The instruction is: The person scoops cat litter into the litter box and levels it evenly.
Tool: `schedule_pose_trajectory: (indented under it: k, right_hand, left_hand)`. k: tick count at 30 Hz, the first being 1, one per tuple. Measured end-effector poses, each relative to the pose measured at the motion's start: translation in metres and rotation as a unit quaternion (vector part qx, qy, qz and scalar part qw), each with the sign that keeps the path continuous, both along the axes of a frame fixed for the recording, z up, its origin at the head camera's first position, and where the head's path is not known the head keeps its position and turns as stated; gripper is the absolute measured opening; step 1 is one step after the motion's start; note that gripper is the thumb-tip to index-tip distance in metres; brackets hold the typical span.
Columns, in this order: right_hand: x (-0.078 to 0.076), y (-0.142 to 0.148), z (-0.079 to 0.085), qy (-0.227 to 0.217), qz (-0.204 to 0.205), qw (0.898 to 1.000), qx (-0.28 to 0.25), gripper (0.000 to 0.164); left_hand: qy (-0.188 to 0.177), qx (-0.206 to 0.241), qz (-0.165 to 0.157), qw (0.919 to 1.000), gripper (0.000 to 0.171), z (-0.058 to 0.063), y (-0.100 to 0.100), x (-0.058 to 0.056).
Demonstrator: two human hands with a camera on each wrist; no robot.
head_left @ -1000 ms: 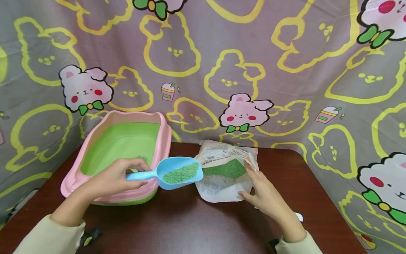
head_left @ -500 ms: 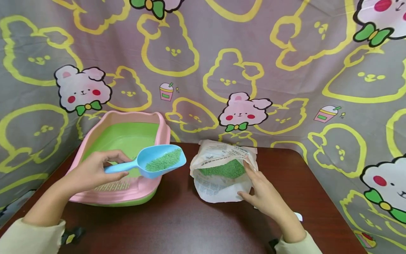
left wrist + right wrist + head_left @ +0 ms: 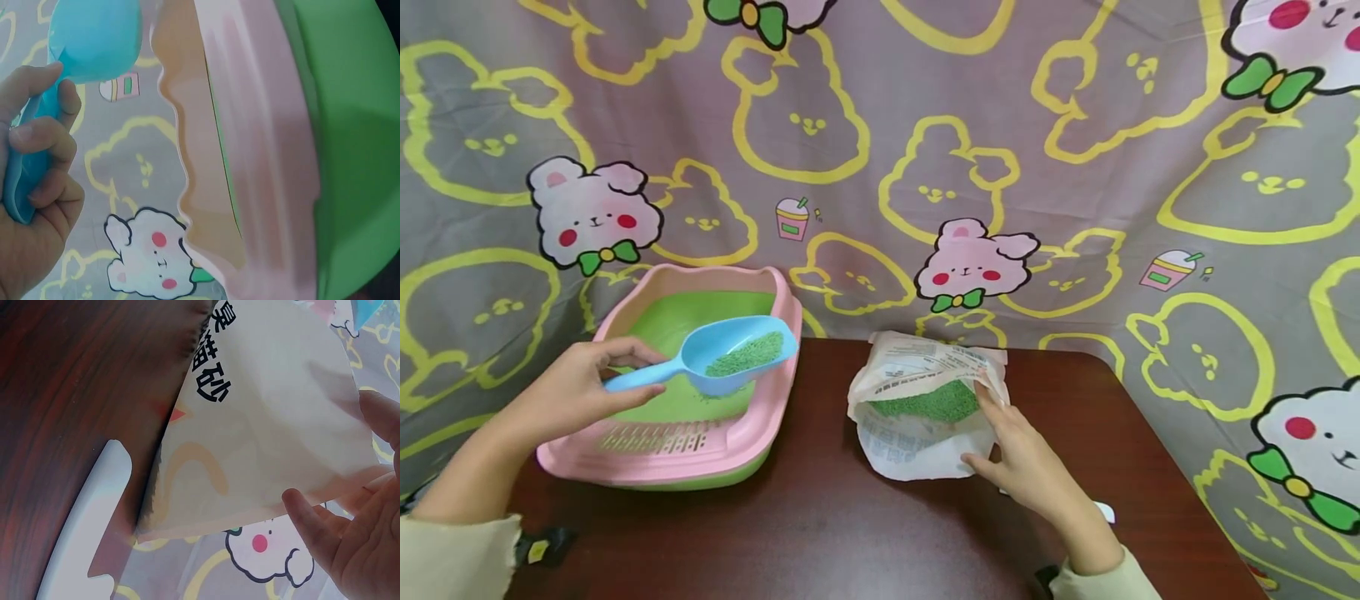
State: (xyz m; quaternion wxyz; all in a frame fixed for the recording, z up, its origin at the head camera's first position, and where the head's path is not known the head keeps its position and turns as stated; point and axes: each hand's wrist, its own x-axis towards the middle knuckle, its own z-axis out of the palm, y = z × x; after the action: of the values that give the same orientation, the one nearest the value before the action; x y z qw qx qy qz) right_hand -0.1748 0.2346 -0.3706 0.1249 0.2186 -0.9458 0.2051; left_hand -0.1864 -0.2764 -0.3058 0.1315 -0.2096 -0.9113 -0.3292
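My left hand grips the handle of a light blue scoop, its fingers wrapped round it in the left wrist view. Green cat litter pellets lie in the scoop's bowl. It hangs over a pink and green litter box, whose green pan has a few pellets scattered in it. To the right stands an opened white cat litter bag with green pellets inside. My right hand rests at the bag's right edge, fingers extended along its mouth and thumb spread apart. In the right wrist view, the thumb overlaps the bag's side.
A white plastic piece lies on the dark wooden table beside the bag, mostly behind my right wrist in the head view. A patterned cloth hangs close behind the box and bag. Bare tabletop separates box and bag.
My left hand has carried the loaded scoop leftward and slightly up, from beside the bag's mouth to above the litter box. My right hand stays at the bag, whose left edge has spread slightly leftward.
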Motion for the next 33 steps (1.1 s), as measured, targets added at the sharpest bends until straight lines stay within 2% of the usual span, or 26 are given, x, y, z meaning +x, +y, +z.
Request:
schedule_pose_trajectory:
  k: [7,11,16,27,33]
  right_hand:
    - [0.000,0.001,-0.001,-0.005,0.000,1.000,-0.003,0.092]
    - [-0.001,0.001,-0.001,-0.017,-0.001,1.000,-0.007,0.092]
    - [-0.001,0.002,-0.002,-0.024,-0.003,1.000,-0.007,0.094]
    - [-0.003,0.003,-0.004,0.005,0.003,1.000,0.004,0.093]
    - [-0.005,0.004,-0.003,0.002,0.004,1.000,0.004,0.093]
  left_hand:
    - [-0.023,-0.023,0.052,0.9981,0.022,-0.002,-0.019,-0.006]
    - [-0.032,-0.022,0.068,0.9969,0.023,-0.006,-0.029,-0.009]
    - [-0.031,-0.025,0.073,0.9965,0.021,-0.009,-0.037,-0.013]
    - [-0.014,-0.084,0.078,0.9934,0.019,-0.018,-0.048,-0.031]
    - [-0.024,-0.133,0.082,0.9874,0.021,-0.020,-0.049,-0.042]
